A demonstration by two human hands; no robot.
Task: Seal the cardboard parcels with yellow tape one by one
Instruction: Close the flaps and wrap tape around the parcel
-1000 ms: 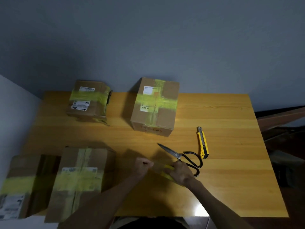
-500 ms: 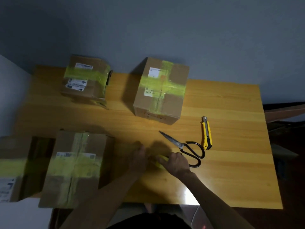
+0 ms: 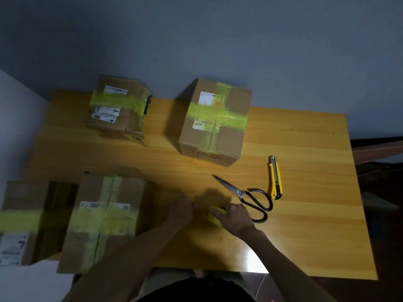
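1. Our right hand [image 3: 236, 216] curls around the yellow tape roll [image 3: 214, 215] near the table's near edge, with the roll mostly hidden under the fingers. Which way its hole faces we cannot tell.
2. Our left hand [image 3: 183, 209] sits just beside it at 9 o'clock, fingertips bunched toward the roll. Whether they pinch a tape end is too dim to tell.
3. The scissors [image 3: 246, 196] lie at 2 o'clock of the right hand, handles almost touching it and blades pointing to 10 o'clock.
4. The yellow utility knife [image 3: 275, 178] lies just beyond the scissors, its long axis 12 to 6 and its metal tip toward 12.
5. The near parcel [image 3: 104, 219] stands at 9 o'clock of the left hand, its long axis roughly 12 to 6, with yellow tape crossed over its top.
6. The edge parcel [image 3: 24, 219] is further toward 9, carrying one yellow band.
7. The large far parcel [image 3: 214, 120] stands at 12 o'clock, taped in a cross.
8. The small far parcel [image 3: 115, 107] stands at 11, banded across.
9. All of it rests on the wooden table [image 3: 305, 214].
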